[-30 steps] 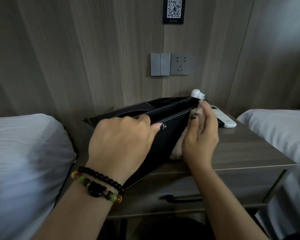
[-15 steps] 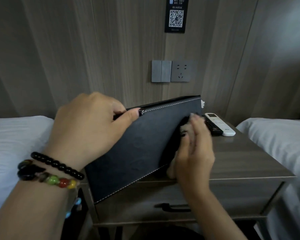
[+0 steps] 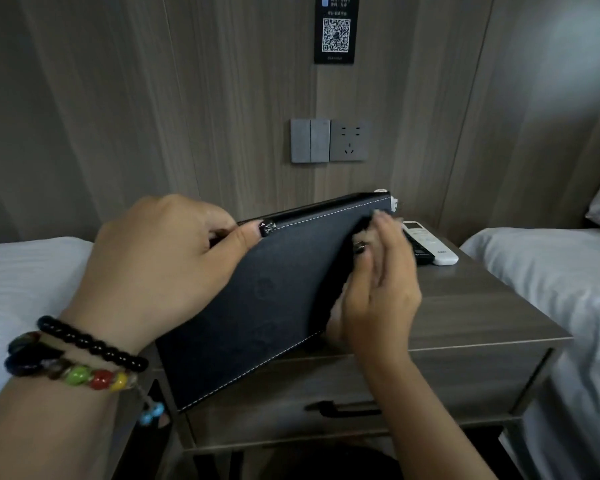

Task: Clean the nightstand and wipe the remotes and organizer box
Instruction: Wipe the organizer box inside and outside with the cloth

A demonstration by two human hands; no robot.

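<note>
Organizer box (image 3: 274,299), tilted on the nightstand (image 3: 482,306) front edge, gripped at its rim by left hand (image 3: 160,268); right hand (image 3: 378,289), fingers straight, pressed cloth (image 3: 364,233) against it; risk: box slipping floorward under wiping pressure.

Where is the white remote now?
In the head view, the white remote lies at the nightstand's back right, beside a black remote, behind the right hand.
</note>
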